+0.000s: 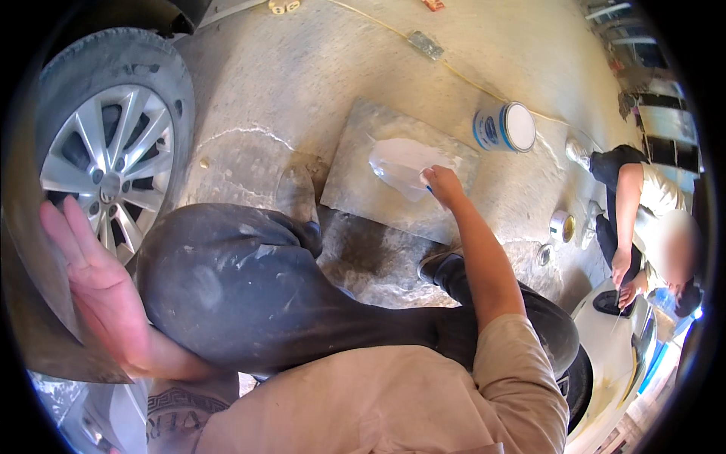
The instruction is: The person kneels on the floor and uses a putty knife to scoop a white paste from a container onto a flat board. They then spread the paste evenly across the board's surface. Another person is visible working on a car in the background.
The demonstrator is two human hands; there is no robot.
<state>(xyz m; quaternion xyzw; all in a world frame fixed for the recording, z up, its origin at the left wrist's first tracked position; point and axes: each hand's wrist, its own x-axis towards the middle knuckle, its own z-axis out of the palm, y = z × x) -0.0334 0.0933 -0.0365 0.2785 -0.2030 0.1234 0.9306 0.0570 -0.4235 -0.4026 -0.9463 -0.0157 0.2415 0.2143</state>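
My left hand (98,284) is at the far left with its fingers stretched out, palm showing, against the dark curved car body (20,257) beside a silver-spoked wheel (138,151). My right hand (442,184) grips a small blue-edged tool, mostly hidden by my fingers, at the right end of a pale grey-white smear of paste (397,160). The smear lies on a square, dusty board (352,198) on the concrete floor. Just beyond the board's right corner stands a white-lidded can with a blue label (491,125).
At the right another person (665,185) crouches, both hands at a white car part (616,363). An open small tin (562,225) and a lid sit on the floor nearby. A yellow cable (469,79) crosses the floor past a small plate. My bent knees fill the lower middle.
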